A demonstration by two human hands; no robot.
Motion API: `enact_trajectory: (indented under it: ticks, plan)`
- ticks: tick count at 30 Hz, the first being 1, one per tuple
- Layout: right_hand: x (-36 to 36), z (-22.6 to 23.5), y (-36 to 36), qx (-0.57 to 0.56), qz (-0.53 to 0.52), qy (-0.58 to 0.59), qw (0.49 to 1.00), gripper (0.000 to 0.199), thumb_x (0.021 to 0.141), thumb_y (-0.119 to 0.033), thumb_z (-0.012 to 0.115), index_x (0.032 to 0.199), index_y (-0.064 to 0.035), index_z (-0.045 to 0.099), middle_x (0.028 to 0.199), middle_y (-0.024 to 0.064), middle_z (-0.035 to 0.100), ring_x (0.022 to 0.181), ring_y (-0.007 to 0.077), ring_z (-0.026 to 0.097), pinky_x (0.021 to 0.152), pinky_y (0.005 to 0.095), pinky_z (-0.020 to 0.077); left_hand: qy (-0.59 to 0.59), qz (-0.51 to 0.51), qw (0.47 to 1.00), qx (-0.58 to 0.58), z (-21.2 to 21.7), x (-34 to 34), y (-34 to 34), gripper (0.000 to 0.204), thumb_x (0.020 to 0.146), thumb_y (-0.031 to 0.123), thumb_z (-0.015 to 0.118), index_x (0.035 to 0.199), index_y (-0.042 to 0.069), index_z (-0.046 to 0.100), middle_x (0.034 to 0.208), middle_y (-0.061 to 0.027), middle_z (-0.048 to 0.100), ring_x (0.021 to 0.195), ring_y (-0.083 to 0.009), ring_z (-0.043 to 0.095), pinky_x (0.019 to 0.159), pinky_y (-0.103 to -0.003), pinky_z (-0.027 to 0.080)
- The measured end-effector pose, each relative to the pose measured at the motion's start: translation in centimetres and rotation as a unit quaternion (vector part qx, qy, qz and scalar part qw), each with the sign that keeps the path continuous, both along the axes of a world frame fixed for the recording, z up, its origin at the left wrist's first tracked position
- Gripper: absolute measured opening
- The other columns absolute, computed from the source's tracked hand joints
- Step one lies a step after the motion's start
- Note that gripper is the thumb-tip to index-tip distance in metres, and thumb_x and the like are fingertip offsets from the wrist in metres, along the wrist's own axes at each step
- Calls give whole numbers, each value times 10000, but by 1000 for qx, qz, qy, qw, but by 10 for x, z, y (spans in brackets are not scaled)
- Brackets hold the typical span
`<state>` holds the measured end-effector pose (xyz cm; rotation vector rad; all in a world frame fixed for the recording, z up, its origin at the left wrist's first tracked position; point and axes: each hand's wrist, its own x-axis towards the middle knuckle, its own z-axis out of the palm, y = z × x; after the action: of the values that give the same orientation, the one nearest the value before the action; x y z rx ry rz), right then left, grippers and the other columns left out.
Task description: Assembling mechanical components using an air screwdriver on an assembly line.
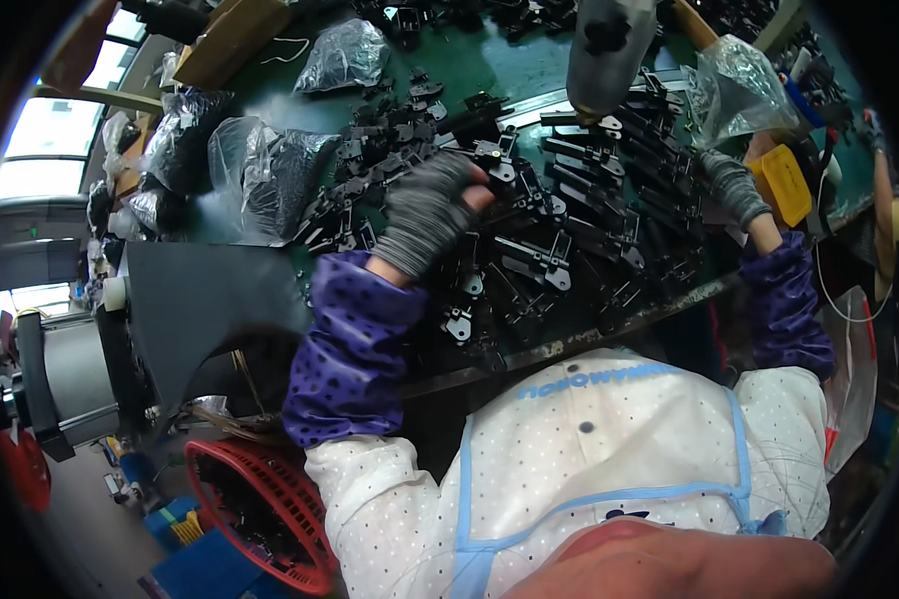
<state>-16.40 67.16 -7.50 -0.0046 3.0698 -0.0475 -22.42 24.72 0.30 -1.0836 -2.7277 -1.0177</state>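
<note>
Black metal hinge-like parts [544,262] with silver tabs and holes lie heaped across the green table [270,105]. My left hand [424,215], in a grey striped glove with bare fingertips, is over the left part of the heap. Its fingers are curled, thumb close to the forefinger; whatever lies between them is hidden. At the right edge of the heap is my right hand [737,190], in a matching glove. Its fingers point into the parts beside a clear plastic bag [744,90], too indistinct to show a grip. Purple spotted sleeves cover both forearms.
Clear bags of dark small parts [280,180] stand at the left. A grey cylindrical machine head [609,60] hangs over the far side. Beside my right hand is a yellow container [784,185]. A red basket [260,509] sits low at the left, below a dark sheet [205,309].
</note>
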Motion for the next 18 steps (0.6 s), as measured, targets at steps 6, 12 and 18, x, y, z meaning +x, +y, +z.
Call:
enact_trajectory:
  ticks: [6,12,18]
  plan:
    - [-3,27,-32,61,11,-71,996,193,723,-131,540,887,-32,516,820,171,560,774,335,562,648,380,459,195,43,977,-72,-40,-120,-67,130,742,138,608,852,71,590,764,-83,587,714,-167,564,624,-287,445]
    - [16,31,-21,-62,-26,45,997,178,768,-167,527,895,-46,494,791,153,562,756,310,567,638,375,444,-48,69,978,-189,-21,-117,-26,190,685,137,623,859,69,594,899,-111,581,810,-233,567,685,-320,446]
    - [8,93,-89,-268,80,151,948,199,795,-206,560,874,-27,527,696,75,551,627,176,546,579,283,436,146,51,983,-98,-20,-97,-52,242,691,57,578,932,57,579,914,-104,575,840,-223,559,745,-296,439]
